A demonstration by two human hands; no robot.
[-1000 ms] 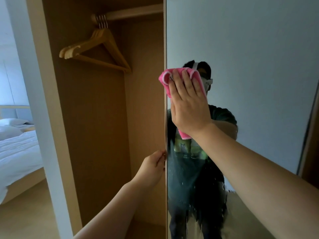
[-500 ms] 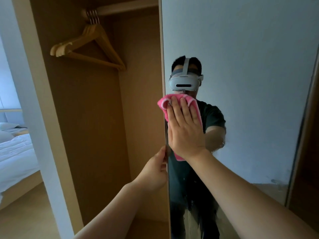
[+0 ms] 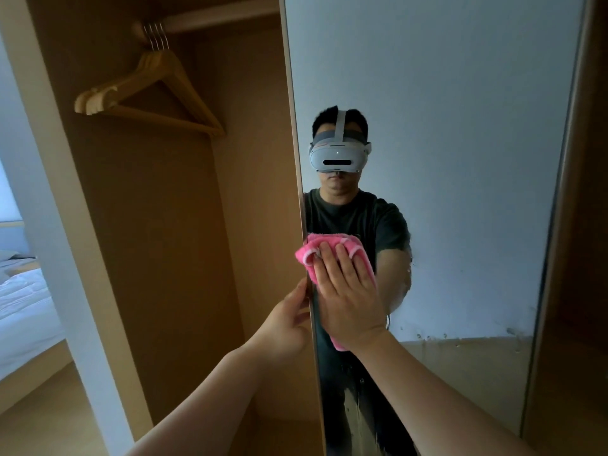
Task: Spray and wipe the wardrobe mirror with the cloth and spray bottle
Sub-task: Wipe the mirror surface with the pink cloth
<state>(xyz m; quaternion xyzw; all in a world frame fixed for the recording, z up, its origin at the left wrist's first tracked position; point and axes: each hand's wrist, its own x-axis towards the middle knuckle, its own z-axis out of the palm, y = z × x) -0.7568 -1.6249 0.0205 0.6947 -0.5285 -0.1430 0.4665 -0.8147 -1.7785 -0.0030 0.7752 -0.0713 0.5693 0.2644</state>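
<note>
Bedroom wardrobe (image 3: 158,258), compartment open left of the mirror (image 3: 460,159).

Cloth (image 3: 329,246): pink, flat against the mirror at its left edge, mid-height.

Right hand (image 3: 348,301): fingers straight and spread over the cloth, pressing it to the glass, likely for even wiping contact.

Left hand (image 3: 283,327): wrapped round the mirror's left edge, apparently steadying it against that push.

Droplets (image 3: 427,337): low on the mirror; broad glass rightward and below lies free for strokes.

Hangers (image 3: 148,100): left of the mirror, well apart.

Spray bottle: not in view.

No legible text, label or number anywhere
</note>
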